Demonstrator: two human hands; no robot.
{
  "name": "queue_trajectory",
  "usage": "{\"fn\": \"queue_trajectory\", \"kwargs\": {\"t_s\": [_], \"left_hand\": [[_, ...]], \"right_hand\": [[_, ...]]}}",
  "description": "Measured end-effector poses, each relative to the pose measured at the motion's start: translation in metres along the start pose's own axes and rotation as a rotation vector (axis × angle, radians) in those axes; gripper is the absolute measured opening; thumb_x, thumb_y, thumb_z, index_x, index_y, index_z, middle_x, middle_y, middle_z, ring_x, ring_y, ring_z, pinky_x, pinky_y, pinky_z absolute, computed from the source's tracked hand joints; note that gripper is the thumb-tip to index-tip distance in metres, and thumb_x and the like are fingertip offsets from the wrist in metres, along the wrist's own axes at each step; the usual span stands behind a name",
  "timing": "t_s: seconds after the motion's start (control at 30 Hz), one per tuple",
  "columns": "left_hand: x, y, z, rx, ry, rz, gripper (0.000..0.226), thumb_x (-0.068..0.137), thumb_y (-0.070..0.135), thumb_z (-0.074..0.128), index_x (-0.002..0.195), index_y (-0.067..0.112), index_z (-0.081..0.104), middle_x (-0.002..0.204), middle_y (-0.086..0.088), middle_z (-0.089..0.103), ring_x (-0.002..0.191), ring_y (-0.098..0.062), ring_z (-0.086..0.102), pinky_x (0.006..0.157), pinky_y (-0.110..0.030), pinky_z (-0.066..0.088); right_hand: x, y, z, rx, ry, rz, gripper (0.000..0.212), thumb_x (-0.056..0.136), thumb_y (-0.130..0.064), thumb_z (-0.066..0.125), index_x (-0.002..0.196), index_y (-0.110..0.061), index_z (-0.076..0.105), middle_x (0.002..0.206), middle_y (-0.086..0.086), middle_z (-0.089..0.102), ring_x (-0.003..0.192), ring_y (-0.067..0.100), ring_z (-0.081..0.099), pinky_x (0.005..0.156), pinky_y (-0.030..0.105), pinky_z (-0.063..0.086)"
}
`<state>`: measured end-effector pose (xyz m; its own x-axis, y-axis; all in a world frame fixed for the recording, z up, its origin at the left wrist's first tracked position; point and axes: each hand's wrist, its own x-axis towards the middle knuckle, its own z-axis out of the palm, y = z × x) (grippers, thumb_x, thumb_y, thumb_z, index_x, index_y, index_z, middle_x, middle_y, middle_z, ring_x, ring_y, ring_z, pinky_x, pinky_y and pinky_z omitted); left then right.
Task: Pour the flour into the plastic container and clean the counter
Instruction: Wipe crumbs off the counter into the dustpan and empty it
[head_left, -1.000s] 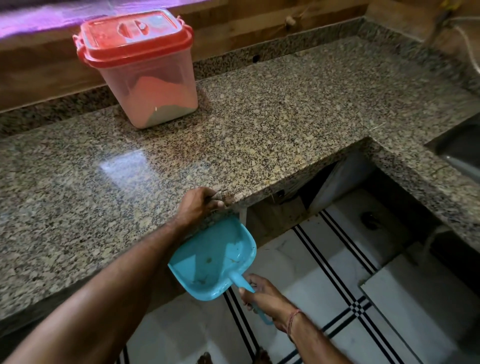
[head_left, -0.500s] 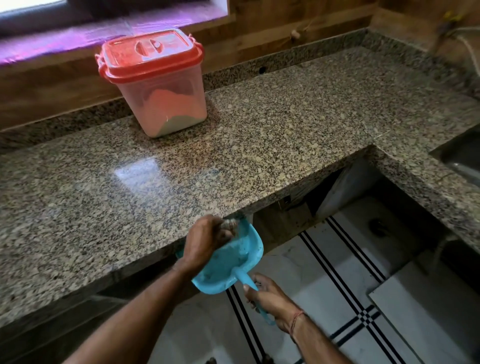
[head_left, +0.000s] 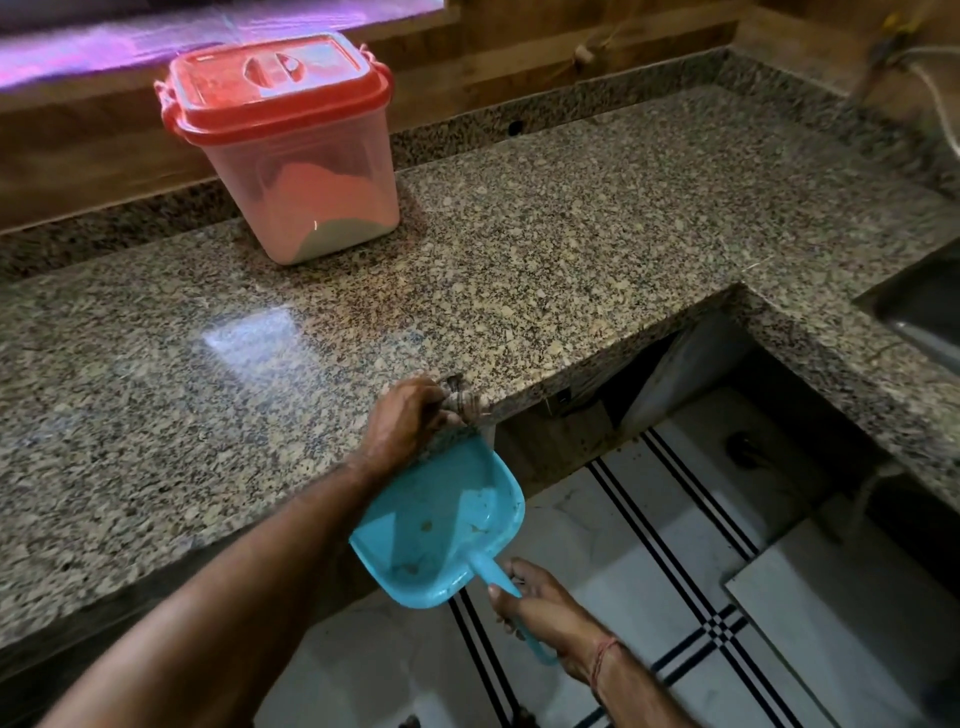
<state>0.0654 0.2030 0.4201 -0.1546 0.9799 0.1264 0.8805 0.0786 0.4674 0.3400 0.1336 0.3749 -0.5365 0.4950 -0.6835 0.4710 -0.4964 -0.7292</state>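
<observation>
A clear plastic container (head_left: 317, 192) with a shut red lid stands at the back of the granite counter (head_left: 545, 249), some flour in its bottom. At the counter's front edge my left hand (head_left: 402, 421) grips a small crumpled cloth (head_left: 460, 400). Just below that edge my right hand (head_left: 540, 605) holds a blue dustpan (head_left: 441, 525) by its handle. A few crumbs lie inside the pan.
The counter turns a corner at the right, where a steel sink (head_left: 919, 317) is set in. A wooden wall and a window sill run along the back. Below the counter is a white tiled floor (head_left: 649, 545) with black stripes.
My left hand with the cloth has gone from over the dustpan back up onto the counter's edge. The dustpan sits a little lower under the edge.
</observation>
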Motion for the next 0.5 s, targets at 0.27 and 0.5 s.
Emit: {"fn": "queue_trajectory", "kwargs": {"t_s": [0.27, 0.5], "left_hand": [[-0.033, -0.013, -0.019, 0.094, -0.010, -0.217, 0.039, 0.100, 0.045, 0.057, 0.070, 0.024, 0.043, 0.068, 0.011, 0.046, 0.059, -0.003, 0.042, 0.050, -0.019, 0.027], [-0.029, 0.005, -0.024, 0.086, -0.041, -0.365, 0.039, 0.100, 0.041, 0.059, 0.067, 0.026, 0.044, 0.063, 0.011, 0.047, 0.056, -0.004, 0.044, 0.047, -0.016, 0.025]], "right_hand": [[-0.006, -0.002, 0.007, -0.013, -0.013, -0.017, 0.009, 0.102, -0.015, 0.058, 0.110, -0.013, 0.062, 0.084, 0.000, 0.059, 0.060, 0.002, 0.054, 0.055, 0.015, 0.044], [-0.008, -0.002, 0.020, -0.027, -0.010, 0.013, 0.003, 0.103, -0.020, 0.059, 0.100, -0.020, 0.059, 0.084, 0.001, 0.058, 0.063, 0.006, 0.052, 0.054, 0.014, 0.043]]}}
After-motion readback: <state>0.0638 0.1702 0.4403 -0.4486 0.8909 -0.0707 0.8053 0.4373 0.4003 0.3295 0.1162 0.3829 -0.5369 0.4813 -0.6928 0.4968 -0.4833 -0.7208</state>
